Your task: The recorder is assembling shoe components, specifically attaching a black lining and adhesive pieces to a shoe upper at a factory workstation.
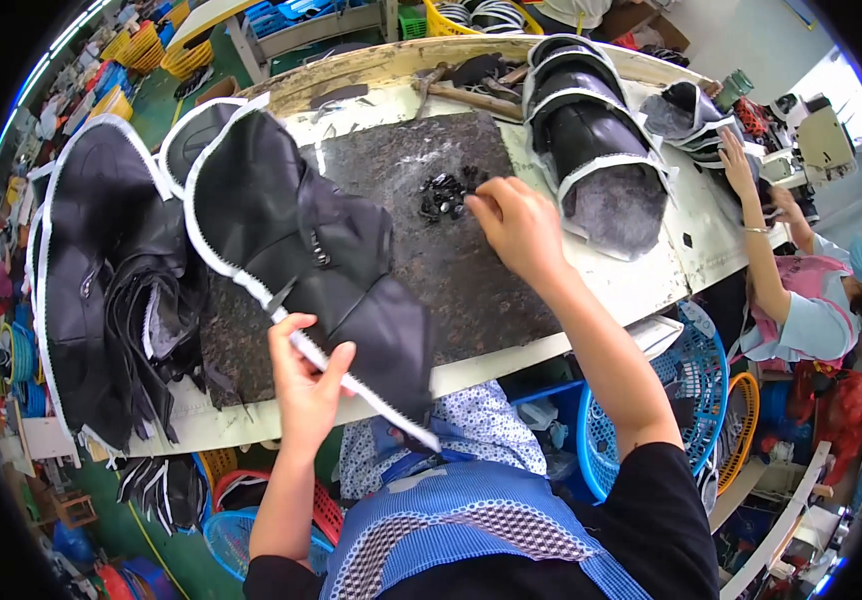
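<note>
My left hand is closed on the white toothed zipper edge of a black leather boot upper. This piece lies partly on a dark worn board, and its lower tip hangs past the table's near edge. A small dark metal zipper slider shows on its face. My right hand is at a small pile of shiny black zipper sliders on the board, thumb and fingertips pinched together. Whatever those fingertips hold is too small to make out.
More black boot uppers with white edges are draped at the left. A stack of black, fleece-lined pieces lies at the right. Tools and scraps sit at the back. Below stands a blue basket; another person works at far right.
</note>
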{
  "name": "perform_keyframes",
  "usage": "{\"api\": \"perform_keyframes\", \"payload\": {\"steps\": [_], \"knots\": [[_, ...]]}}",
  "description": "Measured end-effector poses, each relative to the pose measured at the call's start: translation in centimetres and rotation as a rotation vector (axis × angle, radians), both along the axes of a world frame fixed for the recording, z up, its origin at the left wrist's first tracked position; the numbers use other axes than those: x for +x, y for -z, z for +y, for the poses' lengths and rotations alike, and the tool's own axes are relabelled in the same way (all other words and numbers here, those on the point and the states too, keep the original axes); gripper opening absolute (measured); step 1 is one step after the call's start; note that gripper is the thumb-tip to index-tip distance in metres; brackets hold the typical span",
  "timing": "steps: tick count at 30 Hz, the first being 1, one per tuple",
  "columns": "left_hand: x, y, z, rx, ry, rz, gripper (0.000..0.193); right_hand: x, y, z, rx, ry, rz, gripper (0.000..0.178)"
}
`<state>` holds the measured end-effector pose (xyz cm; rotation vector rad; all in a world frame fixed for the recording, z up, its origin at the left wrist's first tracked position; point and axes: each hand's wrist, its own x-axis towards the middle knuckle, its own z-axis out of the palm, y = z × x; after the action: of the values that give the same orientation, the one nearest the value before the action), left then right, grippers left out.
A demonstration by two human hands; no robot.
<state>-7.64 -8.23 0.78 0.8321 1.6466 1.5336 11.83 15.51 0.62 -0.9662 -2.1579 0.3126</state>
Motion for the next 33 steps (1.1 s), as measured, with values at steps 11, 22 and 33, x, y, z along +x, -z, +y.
{"api": "perform_keyframes", "payload": {"steps": [11,22,33], "knots": [[1.7,-1.0,-3.3,0.317,0.523,1.181,0.023,0.4,-0.7,2.4,-0.137,0.096,-0.544,0.018],[2.1,0.6,-0.3,0.227,0.532,0.812,0.011,7.8,0.0,-12.1,-1.226,-0.360,0.733,0.008],[7.8,1.9,-4.3,0.260,0.179,0.721,0.020,4.7,-0.4,-16.7,-1.468,-0.598,0.919,0.004]]}}
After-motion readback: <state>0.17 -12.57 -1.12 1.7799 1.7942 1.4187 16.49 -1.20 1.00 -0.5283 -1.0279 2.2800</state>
